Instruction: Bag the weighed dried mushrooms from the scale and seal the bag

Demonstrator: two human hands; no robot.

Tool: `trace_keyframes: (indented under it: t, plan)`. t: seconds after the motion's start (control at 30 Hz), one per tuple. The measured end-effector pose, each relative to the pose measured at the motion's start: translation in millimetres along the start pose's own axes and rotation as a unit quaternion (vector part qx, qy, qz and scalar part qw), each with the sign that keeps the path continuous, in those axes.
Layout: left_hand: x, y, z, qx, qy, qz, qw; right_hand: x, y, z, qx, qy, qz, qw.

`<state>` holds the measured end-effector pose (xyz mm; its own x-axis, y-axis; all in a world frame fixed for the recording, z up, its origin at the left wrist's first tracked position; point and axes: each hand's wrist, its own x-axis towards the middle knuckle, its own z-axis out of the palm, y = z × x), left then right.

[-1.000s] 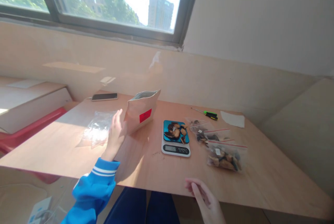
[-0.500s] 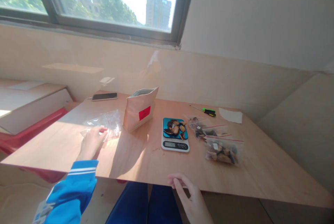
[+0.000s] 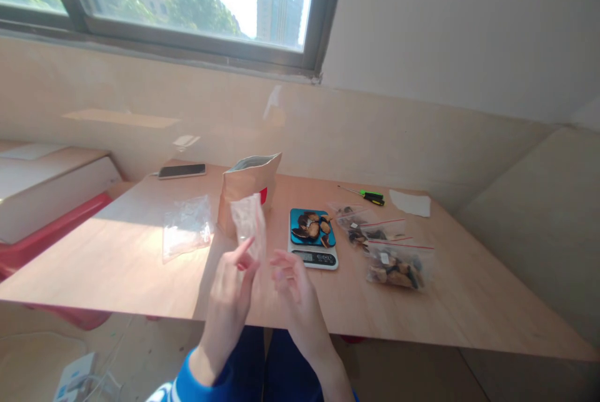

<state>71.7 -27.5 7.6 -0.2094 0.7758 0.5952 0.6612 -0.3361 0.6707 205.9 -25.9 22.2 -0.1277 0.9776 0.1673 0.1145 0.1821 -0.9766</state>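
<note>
My left hand (image 3: 230, 289) holds a small empty clear zip bag (image 3: 250, 224) upright by its lower edge, in front of me above the table's near edge. My right hand (image 3: 293, 286) is raised just right of it with fingers spread, close to the bag but not clearly touching it. Behind the bag stands an open brown paper pouch (image 3: 246, 189) with a red label. To the right sits a small scale (image 3: 312, 244) with a blue top carrying dark dried pieces.
A pile of empty clear bags (image 3: 186, 232) lies left on the wooden table (image 3: 117, 264). Three filled zip bags (image 3: 396, 267) lie right of the scale. A phone (image 3: 182, 170), a green screwdriver (image 3: 370, 197) and a white paper (image 3: 411, 203) lie at the back.
My left hand took one clear bag from the pile and brought it to the middle. My right hand rose from the table's near edge up beside the bag.
</note>
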Motion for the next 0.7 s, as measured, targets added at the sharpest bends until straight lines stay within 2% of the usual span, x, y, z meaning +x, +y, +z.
trace_keyframes:
  t: [0.13,0.33,0.47,0.57,0.7]
  plan:
    - [-3,17,24.1,-0.077,-0.068,0.073,0.992,18,-2,-3,0.06,0.022,-0.01,0.998]
    - [-8,13,31.5,-0.088,-0.122,0.078,0.985,12,8,-17,0.055,0.047,0.004,0.997]
    - [-7,9,32.4,-0.066,-0.101,0.105,0.987,14,6,-21,0.036,0.072,0.003,0.997]
    - [0,6,32.9,-0.049,-0.067,0.1,0.991,19,1,-24,0.002,0.061,-0.009,0.998]
    - [10,2,35.9,-0.042,-0.044,0.133,0.989,23,-1,-27,0.008,0.043,-0.01,0.999]
